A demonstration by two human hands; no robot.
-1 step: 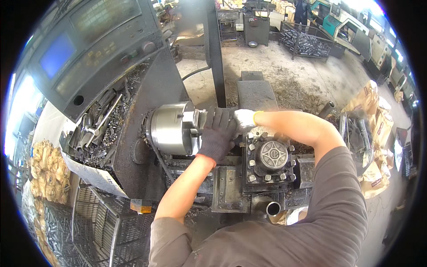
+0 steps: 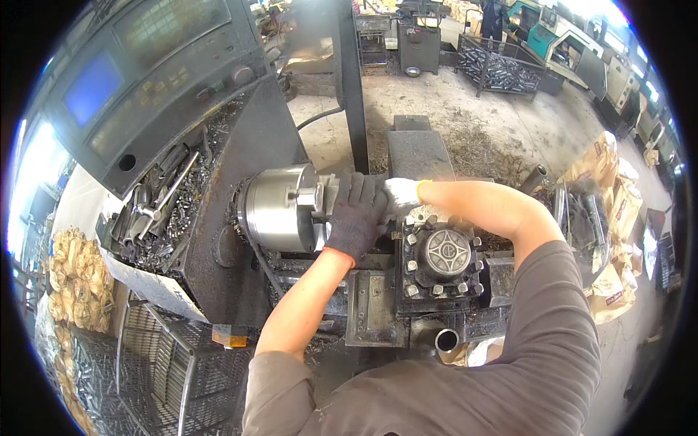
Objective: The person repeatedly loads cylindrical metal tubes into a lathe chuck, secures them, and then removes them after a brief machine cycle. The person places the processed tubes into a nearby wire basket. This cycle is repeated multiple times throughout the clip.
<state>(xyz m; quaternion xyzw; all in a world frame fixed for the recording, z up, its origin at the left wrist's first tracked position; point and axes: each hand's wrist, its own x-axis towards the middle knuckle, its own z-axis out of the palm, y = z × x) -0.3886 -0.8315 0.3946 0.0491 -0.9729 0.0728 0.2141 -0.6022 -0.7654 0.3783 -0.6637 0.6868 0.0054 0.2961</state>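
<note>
My left hand (image 2: pixel 355 218), in a dark knit glove, is closed just right of the lathe's shiny round chuck (image 2: pixel 278 212). Its fingers bend over something at the chuck's jaws (image 2: pixel 309 197), hidden beneath the glove. Against its fingertips is my right hand (image 2: pixel 400 197), in a white glove with a yellow cuff; this hand is curled too, and what it grips is hidden. Below my right wrist sits the square tool post (image 2: pixel 445 256), with a round star-patterned cap and bolts around its edge.
Left of the chuck, a tray (image 2: pixel 190 256) holds a T-handled wrench (image 2: pixel 169 192) among metal chips. The control panel (image 2: pixel 138 87) leans above it. Black plastic crates (image 2: pixel 156 363) stand lower left, paper sacks (image 2: pixel 614 240) at right. Farther back, a person (image 2: pixel 493 20) stands near a parts bin (image 2: pixel 500 69).
The chuck has turned slightly, so its jaws show at a different angle. My left hand has shifted a little to the right; my right hand is almost where it was.
</note>
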